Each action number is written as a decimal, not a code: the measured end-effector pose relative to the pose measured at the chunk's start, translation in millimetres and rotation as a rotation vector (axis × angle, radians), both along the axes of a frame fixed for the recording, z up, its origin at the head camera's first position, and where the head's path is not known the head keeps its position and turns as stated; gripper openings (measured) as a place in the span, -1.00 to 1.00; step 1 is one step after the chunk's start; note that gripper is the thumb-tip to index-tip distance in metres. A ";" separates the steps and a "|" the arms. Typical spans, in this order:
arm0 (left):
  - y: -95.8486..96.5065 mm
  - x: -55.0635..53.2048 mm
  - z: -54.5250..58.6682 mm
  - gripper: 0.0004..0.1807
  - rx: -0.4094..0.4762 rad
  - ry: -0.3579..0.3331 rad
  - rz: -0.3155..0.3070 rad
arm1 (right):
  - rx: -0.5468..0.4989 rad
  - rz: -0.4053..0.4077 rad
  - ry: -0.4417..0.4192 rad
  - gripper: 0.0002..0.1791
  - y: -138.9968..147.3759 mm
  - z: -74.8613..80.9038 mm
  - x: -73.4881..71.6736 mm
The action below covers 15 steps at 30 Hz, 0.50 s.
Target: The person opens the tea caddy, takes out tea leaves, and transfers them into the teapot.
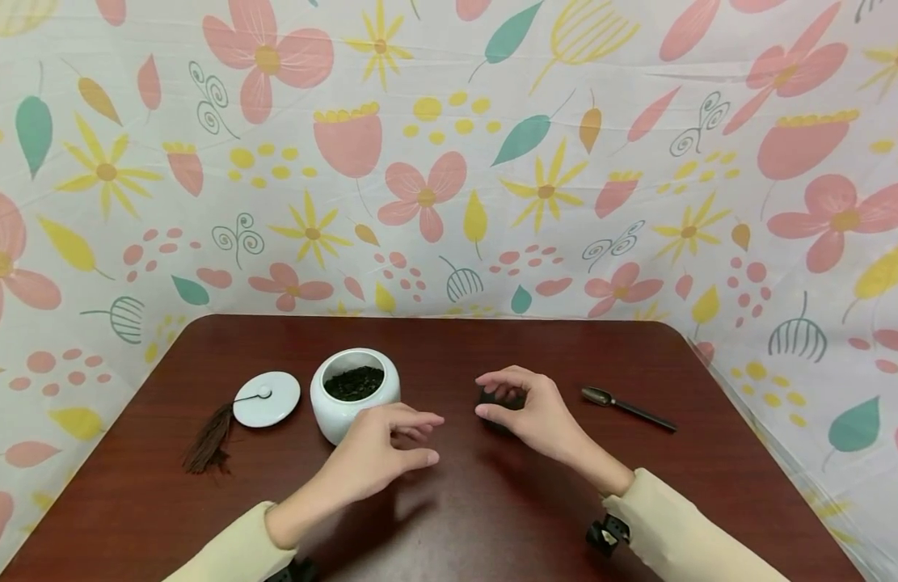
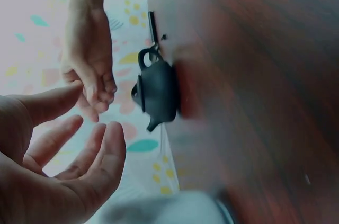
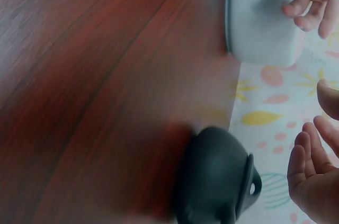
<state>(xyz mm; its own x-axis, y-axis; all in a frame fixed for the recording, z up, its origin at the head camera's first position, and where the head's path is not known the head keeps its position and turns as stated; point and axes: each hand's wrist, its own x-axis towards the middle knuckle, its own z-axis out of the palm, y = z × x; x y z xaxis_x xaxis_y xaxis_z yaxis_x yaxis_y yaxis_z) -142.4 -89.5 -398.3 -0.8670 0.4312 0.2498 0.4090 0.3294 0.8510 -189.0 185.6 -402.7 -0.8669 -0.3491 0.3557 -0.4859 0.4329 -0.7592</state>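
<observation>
A small black teapot (image 2: 161,91) stands upright on the table with its lid on, mostly hidden behind my right hand in the head view. Above its lid hovers my right hand (image 1: 539,416), fingers loosely bent and holding nothing; the left wrist view shows a gap between them. My left hand (image 1: 376,453) is held in the air, thumb and fingers apart, and overlaps the front right of a round white jar (image 1: 328,411) in the head view. Dark tea leaves (image 1: 356,383) lie inside this uncovered jar.
Left of the jar lies its white lid (image 1: 277,404) with a brown tassel (image 1: 210,440). A dark-handled tea scoop (image 1: 630,407) rests on the right of the brown table (image 1: 449,517). Flower-patterned cloth (image 1: 449,162) hangs behind the table and along its sides.
</observation>
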 end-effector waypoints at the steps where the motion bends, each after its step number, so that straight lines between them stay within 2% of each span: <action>1: -4.9 0.8 0.3 -0.61 0.003 -0.002 -0.010 | -0.005 0.007 0.000 -0.67 -3.1 -0.5 -0.2; 9: -52.5 1.1 4.8 -0.63 -0.012 -0.018 -0.161 | -0.015 0.049 0.001 -0.63 -26.8 -5.6 -3.6; 15: -91.4 0.9 8.6 -0.66 0.034 -0.013 -0.155 | -0.011 0.099 -0.039 -0.59 -41.1 -8.8 -6.1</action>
